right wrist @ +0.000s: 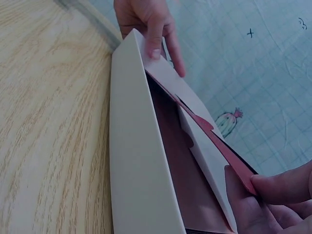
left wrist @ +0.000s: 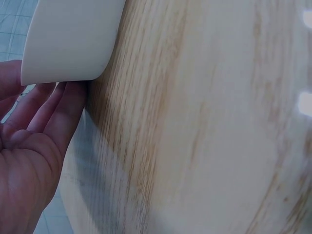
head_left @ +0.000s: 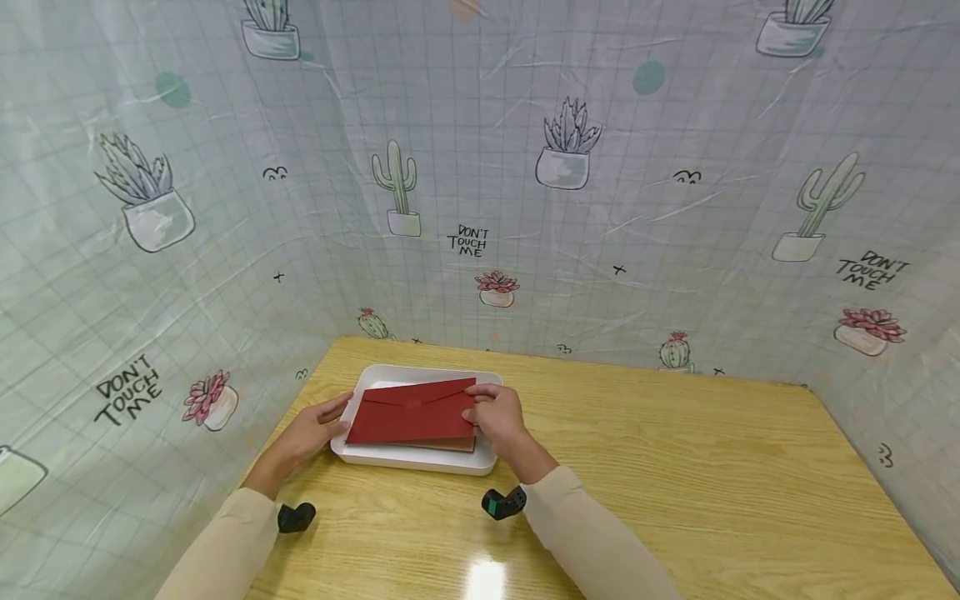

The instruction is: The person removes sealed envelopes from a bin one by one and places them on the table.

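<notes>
- Nearest, cream sleeves reach over a glossy table with streaky wood grain; a black device sits by each wrist.
- Beyond them, on the left part of the table, stands a shallow white tray, smooth-walled and rounded at the corners.
- At the tray's left end, the left hand grips it, thumb over the rim and fingers against the outer wall.
- Inside, a brownish-red paper piece lies low and shows along the near side; it looks settled.
- Over that piece, also within the tray, slants a red envelope of thin, matt paper with a broad flap; the right hand pinches its raised right end. Its handling seems partway done, letting go being left; whether it goes in or out, I cannot tell.
- Farthest, a creased, cactus-printed cloth hangs.
</notes>
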{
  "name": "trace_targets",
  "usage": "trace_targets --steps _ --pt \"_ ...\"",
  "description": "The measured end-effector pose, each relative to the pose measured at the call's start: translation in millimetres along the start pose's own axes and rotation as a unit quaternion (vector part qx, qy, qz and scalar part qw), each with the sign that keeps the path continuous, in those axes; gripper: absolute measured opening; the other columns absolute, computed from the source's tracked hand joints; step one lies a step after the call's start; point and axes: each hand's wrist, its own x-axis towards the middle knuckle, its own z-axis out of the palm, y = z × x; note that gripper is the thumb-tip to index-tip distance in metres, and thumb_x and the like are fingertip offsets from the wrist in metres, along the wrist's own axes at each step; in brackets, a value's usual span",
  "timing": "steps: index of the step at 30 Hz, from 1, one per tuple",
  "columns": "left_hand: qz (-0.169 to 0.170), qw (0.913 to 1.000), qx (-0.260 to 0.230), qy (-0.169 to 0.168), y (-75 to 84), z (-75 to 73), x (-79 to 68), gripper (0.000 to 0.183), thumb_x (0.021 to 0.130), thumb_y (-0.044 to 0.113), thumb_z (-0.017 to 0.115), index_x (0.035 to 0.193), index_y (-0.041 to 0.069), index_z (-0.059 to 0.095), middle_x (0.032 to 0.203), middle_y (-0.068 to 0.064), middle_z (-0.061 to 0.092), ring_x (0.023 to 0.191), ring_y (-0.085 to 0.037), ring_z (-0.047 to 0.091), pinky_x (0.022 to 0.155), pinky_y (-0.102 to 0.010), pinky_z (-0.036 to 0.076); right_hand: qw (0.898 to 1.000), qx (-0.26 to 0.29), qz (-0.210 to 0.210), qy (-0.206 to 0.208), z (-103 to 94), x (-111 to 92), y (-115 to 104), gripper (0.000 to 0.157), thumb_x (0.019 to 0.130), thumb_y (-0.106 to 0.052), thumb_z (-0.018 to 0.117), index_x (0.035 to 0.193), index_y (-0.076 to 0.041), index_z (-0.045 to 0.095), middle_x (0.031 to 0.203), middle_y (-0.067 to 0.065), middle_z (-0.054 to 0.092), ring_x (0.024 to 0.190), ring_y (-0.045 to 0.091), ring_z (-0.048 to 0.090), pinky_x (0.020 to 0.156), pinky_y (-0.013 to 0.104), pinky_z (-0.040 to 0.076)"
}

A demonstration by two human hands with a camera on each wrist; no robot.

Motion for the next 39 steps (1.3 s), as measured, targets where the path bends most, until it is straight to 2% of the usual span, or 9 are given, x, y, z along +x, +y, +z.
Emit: trace_targets --steps 7,15,19,34,39 --pt "-0.013 0.9997 -0.020 -0.007 -3.4 -0.5 -0.8 0.068 0.106 0.004 0.055 0.166 0.004 0.022 0.169 -0.027 0.020 0.156 -0.048 0.023 0.120 -0.059 0.034 1.000 0.016 0.011 0.007 -3.5 -1.1 -1.9 0.035 0.091 0.006 0.067 0.120 -0.009 0.077 0.126 0.016 0.066 0.096 0.025 0.066 0.062 0.025 0.057" --pt "-0.003 0.9990 -0.044 -0.014 -3.0 -0.3 0.2 0.066 0.107 0.002 0.050 0.166 0.004 0.020 0.169 -0.028 0.020 0.154 -0.045 0.030 0.120 -0.054 0.037 0.999 0.041 0.013 0.012 -10.7 -1.3 -6.3 0.036 0.090 0.008 0.066 0.121 -0.009 0.077 0.129 0.017 0.065 0.088 0.021 0.068 0.057 0.022 0.055" --pt "-0.003 0.9989 -0.043 -0.018 -1.4 -0.8 -0.4 0.067 0.107 0.003 0.050 0.166 0.004 0.019 0.169 -0.029 0.019 0.154 -0.047 0.029 0.120 -0.055 0.036 0.999 0.051 0.011 0.011 -15.1 -2.2 -7.5 0.037 0.090 0.010 0.066 0.121 -0.007 0.077 0.132 0.019 0.065 0.086 0.020 0.069 0.058 0.022 0.058" --pt "-0.008 0.9985 -0.051 -0.021 -2.3 0.6 5.0 0.070 0.107 0.009 0.054 0.167 0.008 0.019 0.172 -0.025 0.016 0.157 -0.045 0.023 0.121 -0.057 0.035 0.998 0.064 0.010 0.012 -33.8 -1.4 -13.4 0.039 0.089 0.011 0.065 0.122 -0.007 0.076 0.123 0.016 0.066 0.082 0.020 0.068 0.057 0.022 0.054" --pt "-0.022 0.9986 -0.045 -0.020 -4.9 0.7 1.7 0.069 0.107 0.008 0.053 0.167 0.009 0.019 0.172 -0.024 0.016 0.157 -0.045 0.023 0.121 -0.057 0.036 0.997 0.070 0.016 0.012 -40.3 -5.3 -13.0 0.040 0.088 0.011 0.066 0.123 -0.006 0.076 0.119 0.015 0.064 0.084 0.021 0.068 0.057 0.022 0.055"
